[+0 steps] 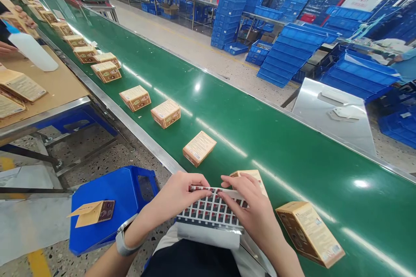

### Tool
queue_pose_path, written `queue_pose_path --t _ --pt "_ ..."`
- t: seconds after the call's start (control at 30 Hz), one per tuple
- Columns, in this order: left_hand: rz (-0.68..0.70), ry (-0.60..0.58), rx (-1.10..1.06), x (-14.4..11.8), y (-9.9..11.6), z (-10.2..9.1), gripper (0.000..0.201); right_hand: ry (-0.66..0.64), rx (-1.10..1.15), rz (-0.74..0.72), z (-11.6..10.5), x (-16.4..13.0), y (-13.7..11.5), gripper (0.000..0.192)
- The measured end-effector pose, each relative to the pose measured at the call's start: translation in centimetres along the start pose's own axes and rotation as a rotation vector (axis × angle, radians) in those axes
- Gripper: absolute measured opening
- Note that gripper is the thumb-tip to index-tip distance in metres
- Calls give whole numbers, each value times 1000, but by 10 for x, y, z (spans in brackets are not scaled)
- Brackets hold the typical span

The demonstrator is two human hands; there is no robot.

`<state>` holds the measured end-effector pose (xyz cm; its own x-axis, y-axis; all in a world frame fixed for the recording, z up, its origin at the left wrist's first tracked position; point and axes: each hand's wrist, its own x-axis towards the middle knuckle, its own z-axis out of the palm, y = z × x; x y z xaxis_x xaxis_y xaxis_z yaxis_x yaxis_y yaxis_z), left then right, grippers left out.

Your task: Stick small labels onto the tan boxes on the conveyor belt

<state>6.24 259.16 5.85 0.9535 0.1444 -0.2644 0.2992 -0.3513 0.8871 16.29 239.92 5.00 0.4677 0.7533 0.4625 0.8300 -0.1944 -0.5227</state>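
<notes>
A white grid tray (208, 211) with rows of small dark and red pieces in its cells is held tilted above my lap, at the belt's near edge. My left hand (186, 190) pinches its far edge between thumb and fingers. Further right along the same edge, my right hand (245, 197) grips with thumb and bent fingers. Partly hidden behind my right hand is a tan carton (258, 177) on the green conveyor belt (234, 117). Another brown-and-tan carton (308, 231) lies to its right, and a flat-lying carton (199, 148) is just beyond my left hand.
More cartons (165, 113) line the belt toward the far left. A blue stool (125, 186) at my left carries an open-flapped small carton (97, 214). A co-worker's hand (27, 19) and a white bottle (34, 49) are at the left table. Stacked blue crates (230, 8) stand across the aisle.
</notes>
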Motion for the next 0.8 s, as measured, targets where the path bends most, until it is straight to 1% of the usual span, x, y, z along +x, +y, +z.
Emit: queue_pose_path --t 0.07,0.13,0.3,0.37,0.47,0.57,0.63,0.67,0.7,0.73,0.8 --pt "11 -5 9 -1 1 -1 19 -63 56 57 -2 2 -1 8" --pt "15 -4 30 -2 1 -2 20 -97 63 65 -3 3 -2 13" --pt "4 -3 170 -2 0 -5 23 -97 -29 18 2 1 -4 17" --pt "3 -10 192 -2 -1 -5 24 -108 -54 2 3 0 -5 16" --pt "9 -6 192 -2 0 -4 23 -72 -117 -24 1 0 -8 14" --pt "1 12 193 -1 3 -2 24 -1 -202 -73 0 -2 -13 20" --pt "-25 25 191 0 3 -3 25 25 -193 -89 2 -6 -15 23" --pt "-39 28 191 0 2 -4 25 39 -146 -63 4 -9 -14 22" --pt "-48 32 196 0 0 -6 25 54 -63 5 7 -12 -12 18" --pt "-39 36 206 0 -3 -8 23 83 50 117 10 -14 -8 13" --pt "37 31 226 0 -9 -13 20 187 331 429 19 -17 6 4"
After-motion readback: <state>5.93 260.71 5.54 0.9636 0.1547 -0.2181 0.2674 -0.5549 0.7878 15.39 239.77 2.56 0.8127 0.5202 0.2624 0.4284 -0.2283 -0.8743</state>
